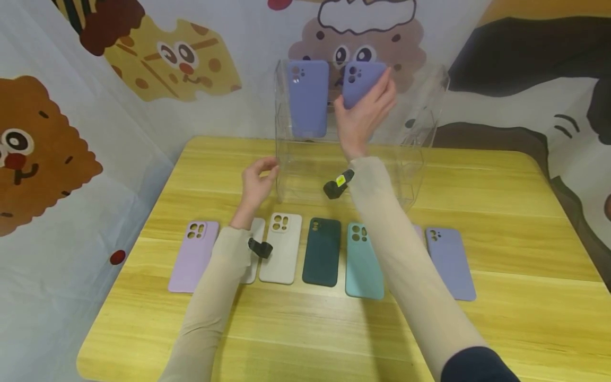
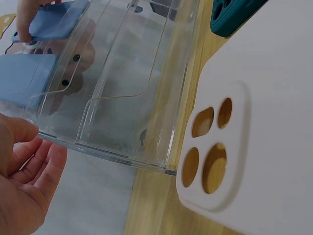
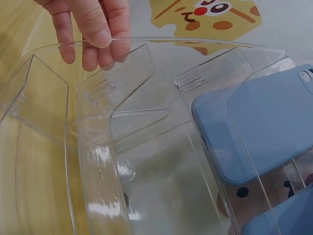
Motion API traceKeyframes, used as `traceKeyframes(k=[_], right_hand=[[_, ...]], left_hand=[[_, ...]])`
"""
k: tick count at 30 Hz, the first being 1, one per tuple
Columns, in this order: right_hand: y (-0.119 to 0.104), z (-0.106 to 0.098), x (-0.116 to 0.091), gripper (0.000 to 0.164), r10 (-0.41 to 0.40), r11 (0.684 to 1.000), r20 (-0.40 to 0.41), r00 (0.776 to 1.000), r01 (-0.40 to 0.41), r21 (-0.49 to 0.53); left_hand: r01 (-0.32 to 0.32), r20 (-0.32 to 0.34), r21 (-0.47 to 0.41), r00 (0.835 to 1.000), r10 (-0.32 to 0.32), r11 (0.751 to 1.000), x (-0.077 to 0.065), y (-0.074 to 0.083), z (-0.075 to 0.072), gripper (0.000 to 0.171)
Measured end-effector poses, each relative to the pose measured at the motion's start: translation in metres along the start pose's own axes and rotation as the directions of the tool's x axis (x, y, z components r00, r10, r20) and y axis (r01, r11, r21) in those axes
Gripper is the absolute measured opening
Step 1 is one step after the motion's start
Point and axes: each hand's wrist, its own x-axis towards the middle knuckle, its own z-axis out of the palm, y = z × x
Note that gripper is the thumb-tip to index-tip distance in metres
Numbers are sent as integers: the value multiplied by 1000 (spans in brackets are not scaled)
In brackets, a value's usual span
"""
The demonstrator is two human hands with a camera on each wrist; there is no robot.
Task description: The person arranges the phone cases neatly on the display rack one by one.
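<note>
My right hand (image 1: 366, 116) grips a periwinkle phone case (image 1: 359, 79) by its sides, thumb at the left and fingers at the right. The case is upright at the top tier of a clear display rack (image 1: 280, 180), its camera holes at the upper left. Beside it to the left, a matching periwinkle case (image 1: 309, 101) stands in the same tier. At the rack's left side, my left hand (image 1: 258, 183) holds the edge of the side panel; in the left wrist view the thumb (image 2: 22, 129) lies at the rim and the fingers curl outside it.
In front of the rack lies a row of phone cases: lilac (image 1: 193, 260), white (image 1: 280, 260) with another white one partly under my left sleeve, dark green (image 1: 322, 254), teal (image 1: 364, 270) and periwinkle (image 1: 453, 265). A pinkish one peeks out behind my right sleeve. A cartoon-printed cloth (image 1: 258, 32) hangs behind.
</note>
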Motion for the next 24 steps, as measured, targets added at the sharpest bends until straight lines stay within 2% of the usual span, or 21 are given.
traceKeyframes(k=[5, 10, 12, 17, 18, 19, 24], right_hand=[[2, -3, -1, 92, -13, 999, 2, 1000, 13, 30], [1, -13, -5, 86, -76, 978, -26, 997, 80, 191], [0, -19, -7, 84, -91, 962, -20, 996, 93, 256], [3, -32, -12, 75, -140, 935, 11, 990, 128, 331], [5, -34, -14, 73, -158, 928, 12, 987, 144, 343], [6, -37, -15, 70, -167, 925, 24, 986, 148, 349], [14, -50, -25, 60, -202, 920, 105, 974, 152, 360]], left_hand=[[15, 7, 13, 1000, -15, 1000, 0, 0, 0, 21], [20, 9, 6, 1000, -20, 1000, 0, 0, -1, 21], [27, 15, 1, 1000, -27, 1000, -3, 13, -3, 22], [48, 26, -12, 999, -48, 999, -4, 13, -3, 22], [44, 24, -10, 999, -44, 999, -2, 7, -3, 22], [45, 22, -12, 999, -45, 999, -1, 2, -2, 22], [54, 23, -5, 998, -54, 999, 0, 2, -2, 22]])
